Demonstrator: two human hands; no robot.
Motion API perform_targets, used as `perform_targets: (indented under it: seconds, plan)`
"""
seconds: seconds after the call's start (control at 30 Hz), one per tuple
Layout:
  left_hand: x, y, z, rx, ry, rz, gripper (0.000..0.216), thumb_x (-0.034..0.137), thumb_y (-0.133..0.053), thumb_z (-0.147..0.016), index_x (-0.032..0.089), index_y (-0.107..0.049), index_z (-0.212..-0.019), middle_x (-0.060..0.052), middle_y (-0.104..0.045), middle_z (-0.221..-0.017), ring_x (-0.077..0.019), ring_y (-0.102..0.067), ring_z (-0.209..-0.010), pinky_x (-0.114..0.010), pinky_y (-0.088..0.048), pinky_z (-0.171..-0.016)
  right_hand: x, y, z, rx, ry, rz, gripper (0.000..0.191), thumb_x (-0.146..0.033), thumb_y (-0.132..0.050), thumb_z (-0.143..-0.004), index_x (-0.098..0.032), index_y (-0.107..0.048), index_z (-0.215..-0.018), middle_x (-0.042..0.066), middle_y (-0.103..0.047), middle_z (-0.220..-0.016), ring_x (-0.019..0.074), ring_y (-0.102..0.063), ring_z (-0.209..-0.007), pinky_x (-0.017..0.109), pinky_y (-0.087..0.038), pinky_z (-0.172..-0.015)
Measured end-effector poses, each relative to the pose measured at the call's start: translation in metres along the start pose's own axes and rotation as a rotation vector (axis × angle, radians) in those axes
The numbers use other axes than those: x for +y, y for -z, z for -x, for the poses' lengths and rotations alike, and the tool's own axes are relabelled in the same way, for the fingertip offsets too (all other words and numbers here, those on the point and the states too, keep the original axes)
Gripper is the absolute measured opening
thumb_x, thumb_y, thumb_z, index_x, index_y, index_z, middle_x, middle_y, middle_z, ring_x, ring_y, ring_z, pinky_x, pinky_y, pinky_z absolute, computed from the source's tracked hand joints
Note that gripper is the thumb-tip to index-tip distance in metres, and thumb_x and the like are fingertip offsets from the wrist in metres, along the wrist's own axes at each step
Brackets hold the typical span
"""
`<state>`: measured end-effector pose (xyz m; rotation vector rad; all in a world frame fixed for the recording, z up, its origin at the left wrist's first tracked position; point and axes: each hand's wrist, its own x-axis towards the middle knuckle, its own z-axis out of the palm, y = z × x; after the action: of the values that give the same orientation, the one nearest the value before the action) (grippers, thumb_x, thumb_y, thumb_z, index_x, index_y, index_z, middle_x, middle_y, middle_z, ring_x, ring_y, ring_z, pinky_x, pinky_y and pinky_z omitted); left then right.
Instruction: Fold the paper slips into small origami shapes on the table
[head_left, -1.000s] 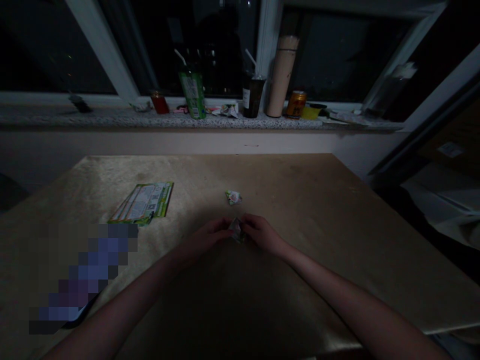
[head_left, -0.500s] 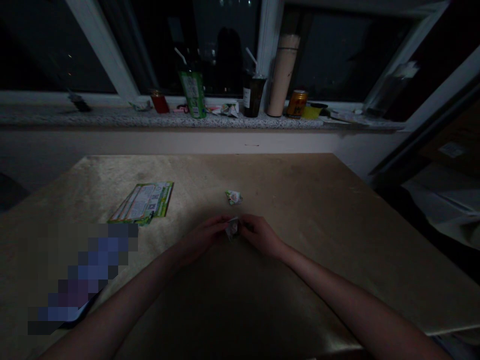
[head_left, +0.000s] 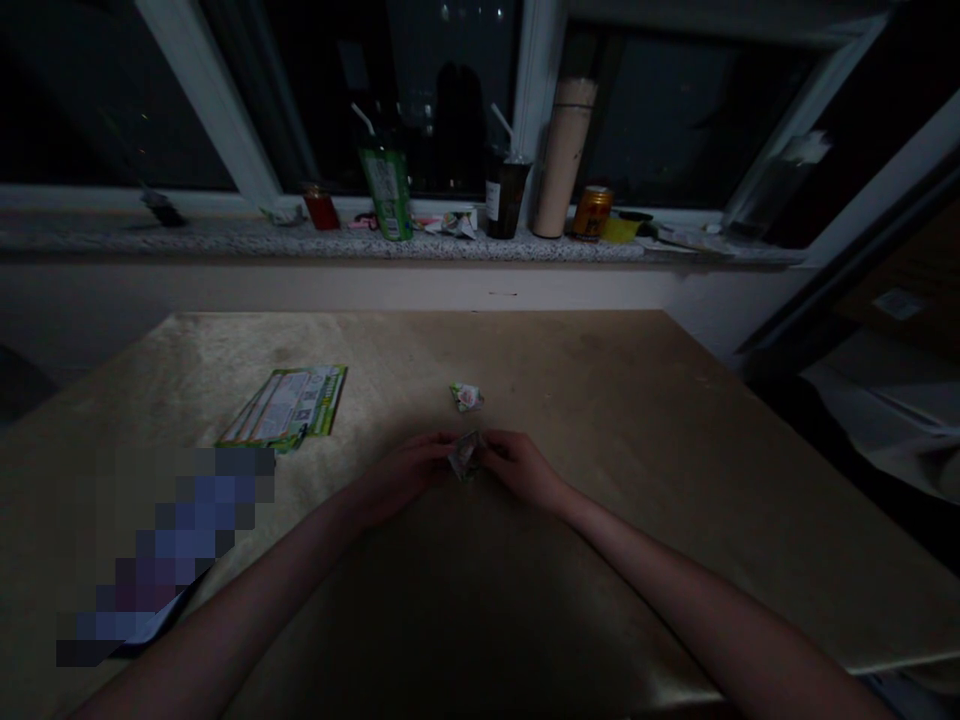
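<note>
Both of my hands meet over the middle of the tan table point(head_left: 675, 480) in dim light. My left hand point(head_left: 409, 472) and my right hand point(head_left: 521, 468) pinch a small folded piece of printed paper point(head_left: 465, 455) between their fingertips, just above the tabletop. A second small folded paper piece point(head_left: 466, 397), white with green and red print, lies on the table a little beyond my hands. A stack of green printed paper sheets point(head_left: 289, 405) rests to the left of it.
A blurred-out object point(head_left: 165, 555) lies at the near left of the table. The granite windowsill point(head_left: 225, 238) behind holds a green bottle point(head_left: 386, 190), a dark cup with a straw point(head_left: 506, 195), a tall beige tumbler point(head_left: 562, 160), an orange can point(head_left: 592, 212) and small clutter.
The small paper has been turned slightly between my fingertips and sits a bit higher. My hands stay in the same spot; the view shifted a little.
</note>
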<state>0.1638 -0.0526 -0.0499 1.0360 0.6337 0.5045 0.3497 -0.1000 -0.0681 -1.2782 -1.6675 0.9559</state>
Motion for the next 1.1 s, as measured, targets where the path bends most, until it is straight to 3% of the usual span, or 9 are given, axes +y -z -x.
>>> perform_targets:
  seconds: [0.2,0.3,0.43,0.57,0.63,0.7,0.8,0.9,1.1]
  plan:
    - [-0.002,-0.004,0.005,0.028,-0.022,-0.169,0.023,0.028,-0.069,-0.078,0.022,-0.069,-0.1,-0.003,-0.068,-0.101,-0.022,-0.06,-0.098,-0.032,-0.041,-0.089,0.001,0.0,0.003,0.039,0.005,0.027,0.012,-0.016,-0.048,-0.077,-0.016,-0.053,-0.066,-0.003,-0.049,-0.061,0.0108,-0.045,-0.06,0.022,-0.033,-0.056]
    - [-0.002,-0.005,0.005,0.069,-0.032,-0.272,0.022,0.028,-0.068,-0.076,0.021,-0.069,-0.097,-0.003,-0.068,-0.098,-0.0237,-0.06,-0.096,-0.034,-0.042,-0.087,-0.001,-0.002,0.005,0.068,0.026,-0.094,0.002,-0.018,-0.052,-0.076,-0.018,-0.053,-0.078,-0.002,-0.056,-0.069,0.0118,-0.051,-0.064,0.022,-0.038,-0.058]
    - [-0.002,-0.007,0.005,0.089,-0.041,-0.267,0.018,0.03,-0.068,-0.076,0.021,-0.069,-0.092,-0.001,-0.068,-0.092,-0.0225,-0.061,-0.091,-0.033,-0.042,-0.084,0.0,-0.007,0.006,0.017,0.043,-0.382,0.029,-0.02,-0.057,-0.075,-0.023,-0.043,-0.1,-0.001,-0.061,-0.081,0.0118,-0.058,-0.068,0.023,-0.043,-0.06]
    - [-0.002,-0.009,0.006,0.106,-0.041,-0.174,0.02,0.029,-0.07,-0.076,0.021,-0.068,-0.095,-0.001,-0.067,-0.094,-0.0207,-0.06,-0.093,-0.031,-0.041,-0.085,0.003,-0.011,0.006,-0.026,0.043,-0.415,0.03,-0.017,-0.057,-0.075,-0.024,-0.039,-0.097,-0.004,-0.058,-0.075,0.0101,-0.056,-0.063,0.021,-0.041,-0.056]
    - [-0.003,-0.01,0.006,0.126,-0.037,-0.087,0.019,0.027,-0.071,-0.076,0.021,-0.068,-0.093,0.0,-0.067,-0.093,-0.0189,-0.06,-0.091,-0.029,-0.042,-0.084,0.001,-0.012,0.008,0.008,0.058,-0.359,0.027,-0.017,-0.056,-0.077,-0.024,-0.039,-0.097,-0.004,-0.057,-0.074,0.0099,-0.055,-0.061,0.02,-0.04,-0.053]
    - [-0.003,-0.009,0.005,0.131,-0.032,-0.031,0.015,0.028,-0.071,-0.077,0.021,-0.067,-0.09,0.0,-0.066,-0.09,-0.0173,-0.059,-0.088,-0.028,-0.043,-0.082,-0.003,-0.011,0.01,0.133,0.12,-0.238,0.022,-0.017,-0.056,-0.079,-0.023,-0.042,-0.096,-0.002,-0.058,-0.08,0.0111,-0.058,-0.066,0.022,-0.044,-0.057]
    - [-0.005,-0.006,0.003,0.126,-0.038,0.015,0.013,0.03,-0.07,-0.078,0.019,-0.066,-0.085,0.001,-0.064,-0.087,-0.0155,-0.059,-0.085,-0.026,-0.044,-0.08,-0.011,-0.008,0.015,0.338,0.335,0.009,0.011,-0.019,-0.06,-0.082,-0.022,-0.055,-0.091,0.005,-0.059,-0.098,0.0162,-0.06,-0.089,0.03,-0.05,-0.074]
    - [-0.006,-0.004,0.002,0.113,-0.04,0.041,0.013,0.028,-0.07,-0.079,0.018,-0.066,-0.086,0.0,-0.064,-0.086,-0.0149,-0.059,-0.083,-0.026,-0.044,-0.078,-0.015,-0.005,0.017,0.356,0.454,0.206,0.012,-0.024,-0.063,-0.083,-0.025,-0.066,-0.094,0.007,-0.058,-0.108,0.0191,-0.057,-0.1,0.033,-0.051,-0.08]
    - [-0.006,-0.01,0.004,0.055,-0.058,0.072,0.019,0.028,-0.071,-0.078,0.018,-0.067,-0.094,-0.003,-0.066,-0.097,-0.0174,-0.059,-0.093,-0.028,-0.043,-0.085,-0.012,-0.002,0.016,0.374,0.452,0.299,0.015,-0.03,-0.066,-0.082,-0.026,-0.071,-0.096,0.008,-0.062,-0.112,0.0216,-0.056,-0.109,0.038,-0.049,-0.089]
